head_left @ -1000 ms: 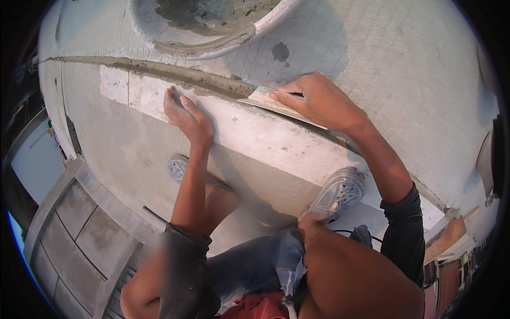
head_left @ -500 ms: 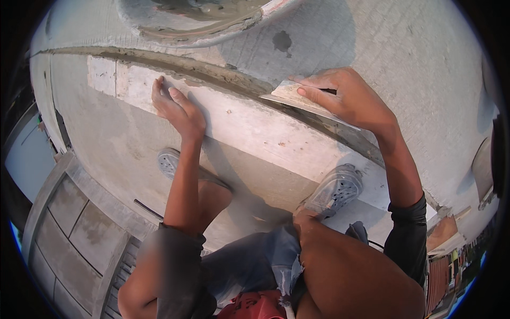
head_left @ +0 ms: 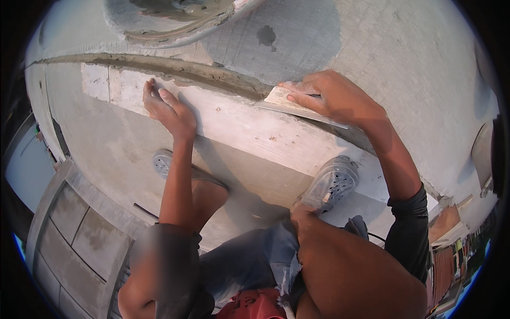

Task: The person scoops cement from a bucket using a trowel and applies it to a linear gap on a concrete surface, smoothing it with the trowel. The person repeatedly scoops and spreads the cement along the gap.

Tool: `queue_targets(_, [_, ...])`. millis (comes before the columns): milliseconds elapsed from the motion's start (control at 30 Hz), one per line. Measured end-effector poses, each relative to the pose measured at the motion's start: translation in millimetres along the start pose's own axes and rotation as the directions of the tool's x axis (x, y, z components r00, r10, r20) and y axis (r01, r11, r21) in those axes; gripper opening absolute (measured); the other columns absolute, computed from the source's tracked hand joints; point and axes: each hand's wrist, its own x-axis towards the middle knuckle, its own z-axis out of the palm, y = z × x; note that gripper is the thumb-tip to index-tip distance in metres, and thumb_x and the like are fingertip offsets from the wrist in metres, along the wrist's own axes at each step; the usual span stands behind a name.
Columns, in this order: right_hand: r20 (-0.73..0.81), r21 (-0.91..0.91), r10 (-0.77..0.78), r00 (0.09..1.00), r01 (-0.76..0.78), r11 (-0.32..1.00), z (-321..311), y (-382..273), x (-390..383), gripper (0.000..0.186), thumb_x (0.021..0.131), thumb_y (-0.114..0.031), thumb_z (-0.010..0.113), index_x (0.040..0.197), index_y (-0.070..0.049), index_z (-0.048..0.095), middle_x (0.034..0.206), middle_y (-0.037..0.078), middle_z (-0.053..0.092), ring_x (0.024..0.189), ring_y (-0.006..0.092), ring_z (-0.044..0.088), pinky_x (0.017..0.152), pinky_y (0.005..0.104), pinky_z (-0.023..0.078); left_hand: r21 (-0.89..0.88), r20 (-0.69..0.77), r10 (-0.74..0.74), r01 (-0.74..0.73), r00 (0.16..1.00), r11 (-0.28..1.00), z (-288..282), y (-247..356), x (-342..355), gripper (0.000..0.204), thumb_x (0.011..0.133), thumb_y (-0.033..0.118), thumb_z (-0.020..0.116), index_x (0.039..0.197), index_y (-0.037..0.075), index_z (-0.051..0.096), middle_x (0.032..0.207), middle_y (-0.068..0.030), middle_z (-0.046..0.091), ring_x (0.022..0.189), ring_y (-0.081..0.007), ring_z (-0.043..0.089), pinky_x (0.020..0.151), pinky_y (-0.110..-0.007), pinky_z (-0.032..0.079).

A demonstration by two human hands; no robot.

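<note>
My right hand (head_left: 340, 98) grips a plastering trowel (head_left: 303, 114) by its pale, worn handle. The thin metal blade lies along the edge of a long whitish board (head_left: 239, 125), over the mortar-lined groove (head_left: 212, 80) beside it. My left hand (head_left: 172, 109) hovers at or rests on the board farther left, fingers loosely curled and thumb apart, with nothing in it; contact with the board cannot be made out. Wet grey mortar fills the groove left of the blade.
A round mortar basin (head_left: 175, 32) stands beyond the groove. Near it is a dark wet spot (head_left: 266, 37) on the concrete. My feet wear grey clogs; the right clog (head_left: 337, 181) is on the board. Paneled grey blocks (head_left: 79, 228) lie lower left, and broken scraps (head_left: 443, 223) at right.
The trowel has shifted slightly toward me over the board's edge, still in my right hand. My left hand keeps its pose. The whole view has drifted a little left.
</note>
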Motion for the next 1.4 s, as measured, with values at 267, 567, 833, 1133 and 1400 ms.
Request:
queue_targets(267, [0.053, -0.182, 0.231, 0.972, -0.218, 0.959, -40.3, 34.3, -120.0, 0.036, 0.101, -0.035, 0.076, 0.118, -0.003, 0.081, 0.107, 0.018, 0.079, 0.099, 0.0337, 0.073, 0.091, 0.0418, 0.056, 0.059, 0.003, 0.056, -0.056, 0.998, 0.997, 2.9, -7.6, -0.3, 0.058, 0.12, 0.034, 0.031, 0.157, -0.009, 0.037, 0.153, -0.0273, 0.049, 0.146, -0.0405, 0.043, 0.125, -0.053, 0.027])
queue_targets(567, [0.034, 0.156, 0.309, 0.951, -0.31, 0.938, -61.5, 35.4, -149.6, 0.047, 0.106, -0.043, 0.069, 0.135, -0.008, 0.078, 0.097, 0.016, 0.082, 0.081, 0.0192, 0.071, 0.077, 0.0341, 0.056, 0.055, 0.001, 0.024, -0.024, 1.0, 0.998, -2.7, -2.7, 2.5, 0.063, 0.12, 0.041, 0.029, 0.156, -0.009, 0.038, 0.153, -0.0269, 0.048, 0.146, -0.0412, 0.041, 0.124, -0.053, 0.027])
queue_targets(833, [-0.04, 0.504, 0.209, 0.977, -0.16, 0.849, 1.9, -2.4, -60.1, 0.061, 0.106, -0.051, 0.066, 0.143, -0.002, 0.071, 0.126, 0.022, 0.078, 0.115, 0.0241, 0.074, 0.1, 0.0349, 0.055, 0.001, 0.003, -0.003, 0.003, 1.0, 1.0, 3.1, -4.1, 2.3, 0.06, 0.119, 0.04, 0.03, 0.156, -0.007, 0.039, 0.153, -0.0263, 0.047, 0.147, -0.0401, 0.04, 0.126, -0.053, 0.021])
queue_targets(1133, [-0.112, -0.086, 0.081, 0.99, -0.091, 0.992, 25.6, -36.9, -20.5, 0.045, 0.113, -0.035, 0.056, 0.152, -0.013, 0.065, 0.122, 0.018, 0.077, 0.112, 0.0313, 0.07, 0.103, 0.0391, 0.053, -0.017, -0.008, -0.023, 0.023, 1.0, 1.0, -0.1, 3.9, -0.3, 0.058, 0.119, 0.037, 0.031, 0.156, -0.006, 0.04, 0.152, -0.025, 0.048, 0.145, -0.0396, 0.041, 0.126, -0.053, 0.02])
queue_targets(1400, [-0.069, -0.179, -0.095, 0.993, 0.081, 0.98, -3.5, -24.2, -50.8, 0.041, 0.11, -0.03, 0.059, 0.14, -0.005, 0.072, 0.111, 0.021, 0.076, 0.101, 0.0335, 0.072, 0.093, 0.0432, 0.057, -0.014, -0.009, -0.037, 0.037, 0.999, 0.999, -2.6, 7.3, 0.9, 0.059, 0.119, 0.038, 0.03, 0.157, -0.006, 0.039, 0.151, -0.0245, 0.049, 0.146, -0.039, 0.041, 0.126, -0.053, 0.022])
